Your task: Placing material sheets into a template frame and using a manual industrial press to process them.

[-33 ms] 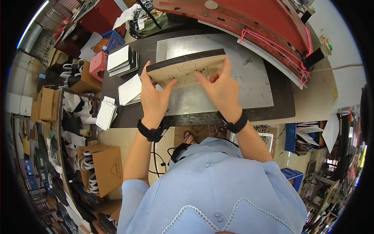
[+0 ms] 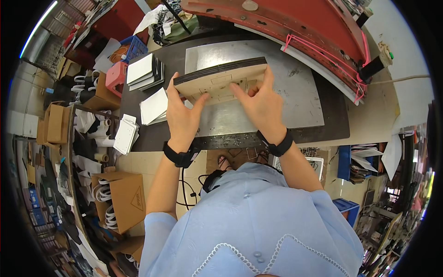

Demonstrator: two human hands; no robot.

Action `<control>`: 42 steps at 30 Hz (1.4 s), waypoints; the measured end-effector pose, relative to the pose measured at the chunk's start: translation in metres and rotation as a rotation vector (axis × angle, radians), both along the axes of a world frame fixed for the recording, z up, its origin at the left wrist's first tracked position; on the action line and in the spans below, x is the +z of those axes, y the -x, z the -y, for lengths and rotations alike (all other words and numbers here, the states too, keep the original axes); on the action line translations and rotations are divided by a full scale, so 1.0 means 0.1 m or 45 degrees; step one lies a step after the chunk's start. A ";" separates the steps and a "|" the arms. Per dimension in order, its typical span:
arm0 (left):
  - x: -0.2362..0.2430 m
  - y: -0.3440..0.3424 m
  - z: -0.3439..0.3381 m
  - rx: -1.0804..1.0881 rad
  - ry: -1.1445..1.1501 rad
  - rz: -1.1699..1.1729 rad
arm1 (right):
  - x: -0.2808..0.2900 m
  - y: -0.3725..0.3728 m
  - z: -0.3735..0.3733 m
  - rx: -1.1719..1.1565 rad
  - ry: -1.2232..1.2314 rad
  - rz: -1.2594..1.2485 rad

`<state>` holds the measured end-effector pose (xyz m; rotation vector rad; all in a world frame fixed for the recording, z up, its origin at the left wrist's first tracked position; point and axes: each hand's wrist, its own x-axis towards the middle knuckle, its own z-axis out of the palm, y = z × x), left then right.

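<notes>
Between my hands a pale wooden die board with thin cut lines, small holes and a dark layered edge is held tilted on its long side. My left hand grips its left end, thumb on the pale face and fingers behind. The other end is in my right hand, its thumb also pressed on the face. The far side of the board and most fingertips are hidden. Under it lies a grey metal plate on a dark table.
White sheet stacks lie left of my left hand, with a white-and-black stack behind and a small pile at the table's left edge. A red machine part with pink cord overhangs the far right. A pink stool stands left.
</notes>
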<state>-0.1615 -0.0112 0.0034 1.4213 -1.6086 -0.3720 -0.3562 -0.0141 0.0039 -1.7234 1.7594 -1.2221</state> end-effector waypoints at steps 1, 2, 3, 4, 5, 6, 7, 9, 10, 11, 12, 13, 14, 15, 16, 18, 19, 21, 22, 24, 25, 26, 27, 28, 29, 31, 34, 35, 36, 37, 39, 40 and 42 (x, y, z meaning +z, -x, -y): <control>0.00 -0.01 0.00 -0.006 -0.014 0.000 | 0.00 0.00 0.00 0.003 0.003 0.008; 0.00 -0.02 0.01 -0.011 -0.027 0.000 | -0.02 0.00 0.01 0.009 0.006 0.015; 0.00 -0.03 0.01 -0.014 -0.040 0.000 | -0.03 0.00 0.02 0.015 0.010 0.022; 0.00 -0.03 0.01 -0.024 -0.018 0.021 | -0.10 0.03 0.02 0.033 0.042 0.062; 0.01 -0.02 0.00 -0.035 0.004 0.041 | -0.15 0.07 0.02 0.050 0.075 0.102; 0.01 -0.02 0.01 -0.046 0.025 0.062 | -0.18 0.09 0.01 0.067 0.108 0.142; 0.00 -0.03 0.02 -0.050 0.039 0.063 | -0.19 0.10 0.01 0.077 0.096 0.128; -0.03 -0.05 0.03 -0.063 0.060 0.067 | -0.09 0.10 -0.04 0.095 0.066 0.105; -0.01 -0.03 0.01 -0.061 0.053 0.066 | -0.09 0.10 -0.03 0.091 0.055 0.112; 0.04 -0.01 -0.02 -0.060 0.049 0.067 | -0.09 0.11 -0.01 0.087 0.047 0.121; 0.07 0.01 -0.03 -0.058 0.046 0.067 | -0.09 0.11 0.01 0.083 0.039 0.129; 0.06 0.02 -0.01 -0.030 0.010 0.074 | -0.09 0.12 0.02 0.088 0.060 0.114; 0.05 0.02 0.00 0.002 -0.027 0.082 | -0.11 0.13 0.03 0.099 0.080 0.099; 0.04 0.01 0.01 0.036 -0.064 0.090 | -0.12 0.14 0.04 0.109 0.100 0.085; 0.03 -0.01 0.01 0.028 -0.043 0.096 | -0.14 0.15 0.04 0.125 0.114 0.092; -0.02 -0.03 0.03 0.008 -0.004 0.103 | -0.18 0.18 0.04 0.151 0.141 0.099; -0.02 -0.02 0.03 -0.014 0.006 0.091 | -0.16 0.18 0.03 0.145 0.117 0.086; 0.01 -0.04 0.00 -0.054 0.022 0.075 | -0.08 0.14 -0.01 0.136 0.068 0.069; 0.02 -0.03 -0.01 -0.054 0.020 0.075 | -0.08 0.14 0.00 0.132 0.065 0.068; 0.06 -0.01 -0.03 -0.047 0.020 0.081 | -0.08 0.11 0.01 0.133 0.062 0.069; 0.04 -0.01 -0.03 -0.040 0.009 0.079 | -0.08 0.11 0.01 0.143 0.043 0.118; 0.01 -0.02 -0.02 -0.035 -0.001 0.076 | -0.09 0.13 -0.01 0.151 0.024 0.166; 0.00 -0.03 -0.02 -0.029 -0.012 0.074 | -0.10 0.15 -0.02 0.160 0.004 0.214; 0.00 -0.03 -0.02 -0.028 -0.021 0.067 | -0.09 0.18 -0.03 0.194 0.005 0.221; 0.01 -0.03 -0.03 -0.030 -0.031 0.059 | -0.08 0.21 -0.04 0.225 0.005 0.226; 0.01 -0.05 -0.05 -0.042 -0.051 0.048 | -0.12 0.25 -0.03 0.281 0.010 0.349; 0.04 -0.10 -0.07 -0.128 -0.078 -0.021 | -0.18 0.28 -0.01 0.341 -0.064 0.812; 0.08 -0.13 -0.11 -0.189 -0.094 -0.092 | -0.11 0.31 -0.02 0.350 -0.156 1.034; 0.11 -0.15 -0.15 -0.250 -0.110 -0.165 | -0.03 0.35 -0.03 0.357 -0.250 1.254; 0.15 -0.20 -0.22 -0.243 -0.149 -0.232 | 0.02 0.43 -0.07 0.399 -0.345 1.352; 0.21 -0.26 -0.39 -0.247 -0.227 -0.369 | 0.09 0.60 -0.21 0.467 -0.530 1.544; 0.22 -0.24 -0.49 -0.228 -0.302 -0.339 | 0.12 0.61 -0.30 0.430 -0.563 1.515; 0.14 -0.24 -0.73 -0.272 -0.546 -0.492 | 0.13 0.59 -0.51 0.377 -0.642 1.455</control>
